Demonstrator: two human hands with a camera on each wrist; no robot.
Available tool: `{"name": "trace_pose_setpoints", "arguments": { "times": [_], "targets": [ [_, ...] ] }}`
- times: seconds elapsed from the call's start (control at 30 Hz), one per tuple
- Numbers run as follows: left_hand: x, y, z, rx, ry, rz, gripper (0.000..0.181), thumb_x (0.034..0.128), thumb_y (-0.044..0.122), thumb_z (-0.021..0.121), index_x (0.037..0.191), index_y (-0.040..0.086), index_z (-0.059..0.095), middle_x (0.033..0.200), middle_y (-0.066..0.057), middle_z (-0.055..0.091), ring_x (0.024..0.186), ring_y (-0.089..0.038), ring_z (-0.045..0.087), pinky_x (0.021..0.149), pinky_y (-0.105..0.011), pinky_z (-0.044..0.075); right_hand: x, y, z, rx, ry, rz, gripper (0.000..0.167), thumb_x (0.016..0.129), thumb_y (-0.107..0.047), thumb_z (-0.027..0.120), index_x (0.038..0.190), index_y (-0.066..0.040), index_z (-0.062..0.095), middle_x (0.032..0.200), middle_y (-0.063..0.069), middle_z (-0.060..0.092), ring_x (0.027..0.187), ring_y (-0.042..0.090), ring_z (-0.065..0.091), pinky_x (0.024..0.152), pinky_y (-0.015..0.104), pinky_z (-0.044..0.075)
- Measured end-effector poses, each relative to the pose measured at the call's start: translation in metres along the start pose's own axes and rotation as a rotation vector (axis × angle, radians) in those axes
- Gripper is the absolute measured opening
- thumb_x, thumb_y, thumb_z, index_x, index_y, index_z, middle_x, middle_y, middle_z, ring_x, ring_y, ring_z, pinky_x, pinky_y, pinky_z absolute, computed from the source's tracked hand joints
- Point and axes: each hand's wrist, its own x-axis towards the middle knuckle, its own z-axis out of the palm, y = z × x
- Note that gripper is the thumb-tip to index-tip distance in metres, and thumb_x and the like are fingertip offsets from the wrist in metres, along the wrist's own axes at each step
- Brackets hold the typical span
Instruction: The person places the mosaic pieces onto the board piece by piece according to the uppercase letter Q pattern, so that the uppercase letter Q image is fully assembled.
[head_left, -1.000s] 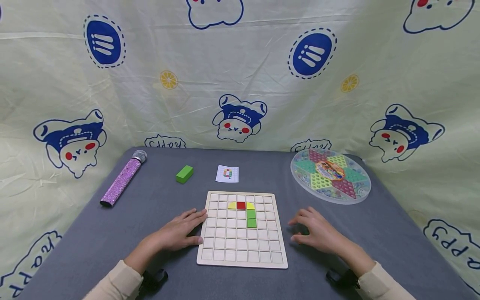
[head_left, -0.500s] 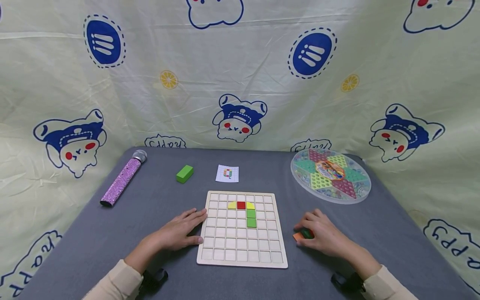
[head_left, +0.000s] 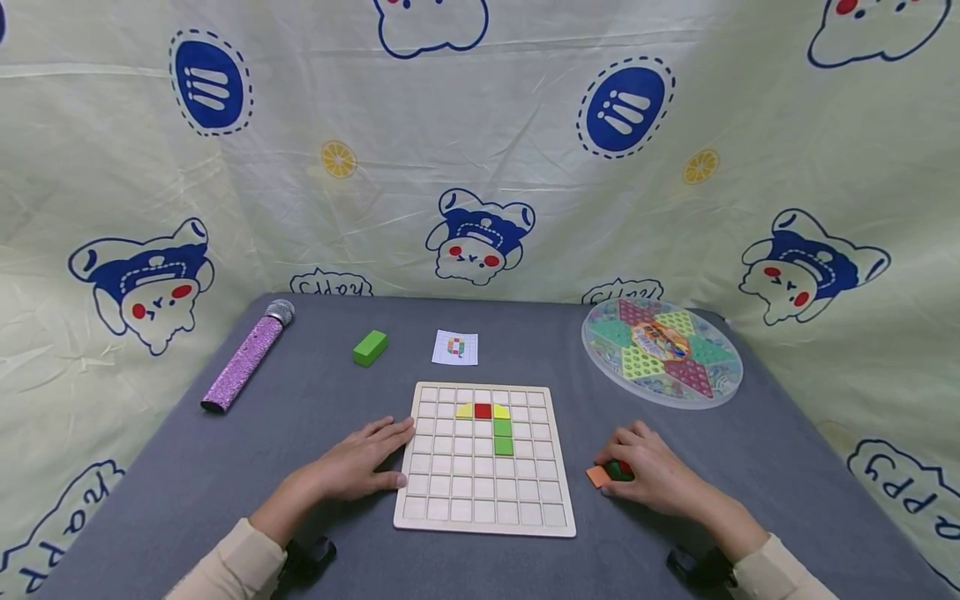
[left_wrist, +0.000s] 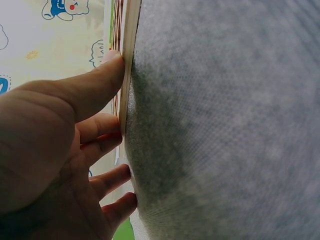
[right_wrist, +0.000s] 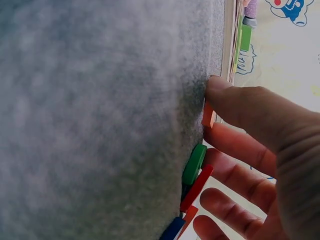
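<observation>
A pale wooden grid board (head_left: 450, 487) lies in the middle of the table. Set into its cells are a red square (head_left: 482, 411), two yellow pieces (head_left: 464, 411) and two green squares (head_left: 502, 437). My left hand (head_left: 363, 458) touches the board's left edge, fingers stretched out; the left wrist view shows the thumb (left_wrist: 102, 82) against its side. Right of the board, my right hand (head_left: 648, 467) pinches an orange block (head_left: 597, 476) between thumb and index finger. Under that hand lie a green block (right_wrist: 194, 165), a red one (right_wrist: 196, 189) and a blue one (right_wrist: 172, 229), partly hidden.
A small card with a coloured pattern (head_left: 454, 348) lies behind the board, beside a long green block (head_left: 370, 348). At the far left is a glittery purple microphone (head_left: 246, 358). A round Chinese checkers board (head_left: 662, 350) lies at the back right.
My right hand has moved slightly right and toward me, and its fingers have closed in on the orange block, which has come into view. The left hand has stayed still.
</observation>
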Motion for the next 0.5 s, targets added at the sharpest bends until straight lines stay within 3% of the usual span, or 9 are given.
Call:
{"name": "trace_pose_setpoints", "arguments": {
  "times": [0.5],
  "targets": [
    [-0.0007,0.0006,-0.0006,0.002,0.009,0.013,0.071,0.0911,0.041,0.058,0.148,0.009,0.03,0.156,-0.008,0.028,0.144,-0.037,0.02,0.111,-0.06,0.023,-0.0028,0.001,0.0002,0.009,-0.005,0.007,0.018,0.075,-0.033,0.078,0.091,-0.032,0.068,0.089,-0.014,0.053,0.084,0.008,0.036,0.07,0.028,0.03]
  ]
}}
